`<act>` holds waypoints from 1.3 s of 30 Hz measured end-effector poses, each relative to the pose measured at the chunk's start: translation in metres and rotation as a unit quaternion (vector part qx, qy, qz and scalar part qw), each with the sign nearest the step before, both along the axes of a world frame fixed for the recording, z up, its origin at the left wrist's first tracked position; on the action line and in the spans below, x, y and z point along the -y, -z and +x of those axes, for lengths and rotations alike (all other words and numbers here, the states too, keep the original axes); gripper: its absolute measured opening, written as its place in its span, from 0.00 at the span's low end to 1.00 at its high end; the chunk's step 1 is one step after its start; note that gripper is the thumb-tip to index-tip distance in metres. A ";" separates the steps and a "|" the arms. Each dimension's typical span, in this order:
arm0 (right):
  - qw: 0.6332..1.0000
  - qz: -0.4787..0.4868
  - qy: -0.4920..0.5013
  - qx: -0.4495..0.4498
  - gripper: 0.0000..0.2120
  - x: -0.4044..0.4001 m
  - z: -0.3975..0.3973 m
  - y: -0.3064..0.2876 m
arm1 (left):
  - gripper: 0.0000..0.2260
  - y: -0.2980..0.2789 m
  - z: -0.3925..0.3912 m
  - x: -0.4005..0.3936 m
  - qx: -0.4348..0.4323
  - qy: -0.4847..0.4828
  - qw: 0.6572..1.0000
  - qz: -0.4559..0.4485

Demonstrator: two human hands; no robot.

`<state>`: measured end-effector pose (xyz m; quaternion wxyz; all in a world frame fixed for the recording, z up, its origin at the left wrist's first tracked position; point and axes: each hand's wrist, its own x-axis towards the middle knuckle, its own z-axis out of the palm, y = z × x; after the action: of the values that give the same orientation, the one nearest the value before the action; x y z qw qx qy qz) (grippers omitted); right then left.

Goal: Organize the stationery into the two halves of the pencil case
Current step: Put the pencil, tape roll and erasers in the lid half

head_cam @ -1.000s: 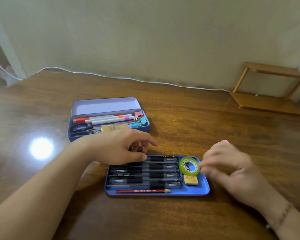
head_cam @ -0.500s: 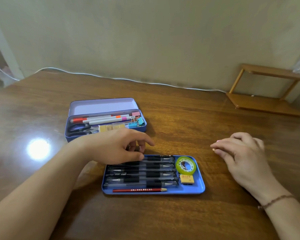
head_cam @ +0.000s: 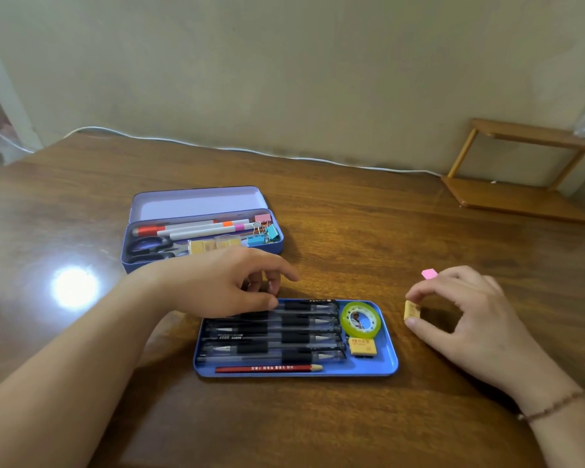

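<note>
A blue tray half of the pencil case point(head_cam: 387, 364) lies near me with several black pens point(head_cam: 294, 332), a red pencil point(head_cam: 267, 368), a green tape roll point(head_cam: 361, 317) and a yellow eraser point(head_cam: 362, 347). My left hand point(head_cam: 213, 282) rests on the tray's far left corner, thumb on a pen. My right hand point(head_cam: 470, 315) pinches a second small yellow eraser point(head_cam: 411, 310) just right of the tray. The deeper purple case half point(head_cam: 203, 201) behind holds markers, scissors point(head_cam: 149, 246), sticky tabs and binder clips point(head_cam: 264, 233).
A small pink piece point(head_cam: 429, 273) lies on the wooden table beyond my right hand. A white cable point(head_cam: 250, 151) runs along the wall. A low wooden shelf point(head_cam: 520, 197) stands at the far right. Bright light glare point(head_cam: 73, 287) shows on the table at left.
My right hand left the tray, moved right across the table and picked up a small yellow eraser. My left hand stayed on the tray's corner.
</note>
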<state>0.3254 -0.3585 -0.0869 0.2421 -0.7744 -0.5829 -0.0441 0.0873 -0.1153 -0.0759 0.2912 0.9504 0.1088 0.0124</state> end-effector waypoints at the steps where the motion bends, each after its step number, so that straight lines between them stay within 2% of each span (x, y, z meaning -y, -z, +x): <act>1: 0.999 0.023 -0.031 -0.027 0.12 0.001 -0.001 -0.001 | 0.17 0.000 0.000 0.000 0.001 0.000 1.000 -0.002; 4: 0.978 0.054 -0.173 -0.104 0.07 0.003 -0.007 -0.002 | 0.17 0.000 0.000 0.000 0.000 0.001 1.000 0.000; 6: 0.970 0.032 -0.219 -0.099 0.06 0.001 -0.012 -0.001 | 0.17 0.000 0.000 -0.001 -0.003 0.000 1.000 0.003; 17: 0.971 -0.001 -0.237 -0.036 0.06 -0.002 -0.016 0.001 | 0.17 0.000 0.000 -0.002 -0.008 0.001 1.000 0.008; 35: 0.959 -0.046 -0.273 -0.066 0.10 0.000 -0.018 0.001 | 0.17 0.000 -0.001 -0.001 -0.010 0.002 1.000 0.011; 39: 0.965 -0.072 -0.250 -0.040 0.12 -0.001 -0.018 0.004 | 0.17 0.001 -0.001 -0.002 -0.006 0.002 1.000 0.007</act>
<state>0.3078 -0.3573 -0.0912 0.2121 -0.6203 -0.7496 0.0915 0.0863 -0.1135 -0.0766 0.2840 0.9527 0.1083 0.0067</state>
